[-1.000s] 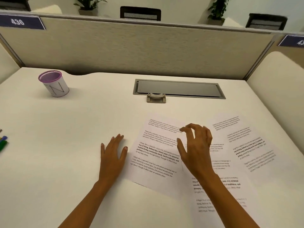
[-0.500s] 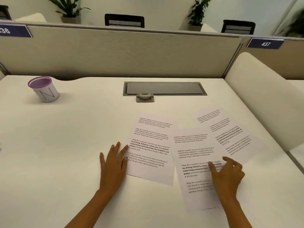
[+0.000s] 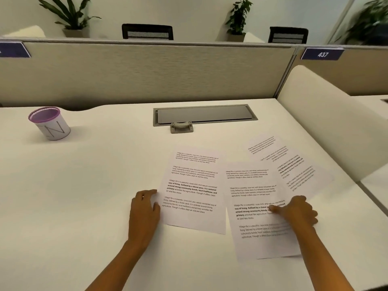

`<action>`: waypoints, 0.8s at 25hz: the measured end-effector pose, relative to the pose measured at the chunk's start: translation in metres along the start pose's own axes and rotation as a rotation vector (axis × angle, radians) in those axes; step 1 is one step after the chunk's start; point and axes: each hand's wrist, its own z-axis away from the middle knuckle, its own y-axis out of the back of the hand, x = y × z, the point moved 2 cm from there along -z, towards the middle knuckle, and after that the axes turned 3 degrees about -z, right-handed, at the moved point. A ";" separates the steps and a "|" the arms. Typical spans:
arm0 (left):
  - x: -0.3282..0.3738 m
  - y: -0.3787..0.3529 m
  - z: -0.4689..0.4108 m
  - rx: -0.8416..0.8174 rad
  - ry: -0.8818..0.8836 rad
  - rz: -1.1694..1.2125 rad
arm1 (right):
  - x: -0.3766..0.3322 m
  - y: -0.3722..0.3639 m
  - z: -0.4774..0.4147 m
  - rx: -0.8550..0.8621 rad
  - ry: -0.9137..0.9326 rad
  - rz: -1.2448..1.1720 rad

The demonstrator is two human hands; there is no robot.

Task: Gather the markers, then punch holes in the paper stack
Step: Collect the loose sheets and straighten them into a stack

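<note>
Looks like paper-stacking time: left hand [image 3: 144, 208] is curling fingers onto the edge of the left sheet [image 3: 193, 192], right hand [image 3: 298, 211] is pinching the middle sheet [image 3: 252, 192]. Next move's probably sliding them together.

Two hands [image 3: 144, 213] [image 3: 299, 213], perhaps four printed sheets [image 3: 193, 185], one cup [image 3: 50, 124]; two chairs [image 3: 147, 32], three plants [image 3: 70, 15]

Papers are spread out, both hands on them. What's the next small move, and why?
Probably draw the middle sheet, held by the right hand, leftward onto the left sheet, whose edge the left hand touches. The sheets lie fanned apart, overlapping only partly, so they likely need stacking before punching.
</note>
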 end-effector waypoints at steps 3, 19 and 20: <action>0.002 0.002 -0.007 -0.029 0.062 0.053 | -0.004 0.011 0.016 0.072 0.103 -0.127; 0.014 -0.004 -0.022 -0.060 0.131 0.098 | -0.088 -0.046 0.082 0.030 0.261 -0.674; 0.013 -0.003 -0.023 -0.047 0.148 0.112 | -0.094 -0.057 0.080 0.007 0.264 -0.596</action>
